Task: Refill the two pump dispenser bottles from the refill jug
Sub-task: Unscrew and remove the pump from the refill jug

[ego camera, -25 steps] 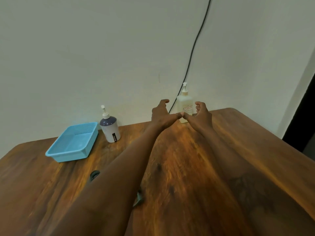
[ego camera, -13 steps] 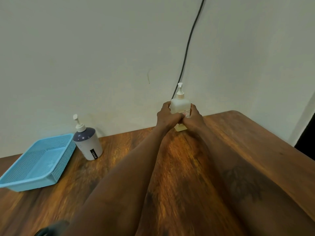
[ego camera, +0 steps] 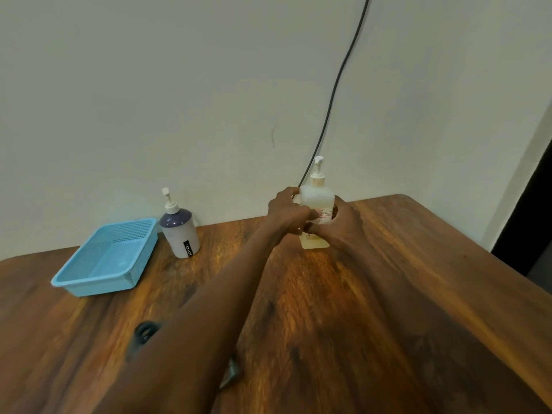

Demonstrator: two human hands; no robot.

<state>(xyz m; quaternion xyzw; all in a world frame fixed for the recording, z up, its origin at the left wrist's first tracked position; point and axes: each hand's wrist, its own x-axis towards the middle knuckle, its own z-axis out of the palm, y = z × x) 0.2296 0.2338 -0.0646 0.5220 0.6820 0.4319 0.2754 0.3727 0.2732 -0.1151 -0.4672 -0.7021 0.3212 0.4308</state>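
Both hands clamped on the clear pump bottle (ego camera: 316, 198): L hand (ego camera: 286, 215) wraps its left side, R hand (ego camera: 343, 225) its right, fingers curled round the body & meeting over the label at the front. Bottle is upright, base on or just off the wooden table (ego camera: 418, 264) (can't tell which), w/ its white pump head (ego camera: 318, 167) on, above the grip. Far left of the grip sits a blue mesh basket (ego camera: 104, 258). Between basket & grip, just beside the basket, stands the 2nd dispenser, a white bottle w/ dark top (ego camera: 179, 231), upright near the wall, pump on, no hand on it. Nearer than the grip, by the L forearm, is a small dark object (ego camera: 145, 333), too blurred to ID. Behind the grip a black cable (ego camera: 337, 85) runs up the wall & rightward. Progress: v. early, I'd judge. No pump is off, no refill jug in view, nothing poured, and only a low yellowish layer seems to show in the held bottle. Left to do: unscrew both pumps, bring the jug, fill, recap. Vs 1 s ago: hands were open, either side of the bottle & short of it. Half a sec ago they had closed on it by the wall. Now same clasp, bottle prob drawn a little off the wall toward the person, though the camera swung too, so not certain.
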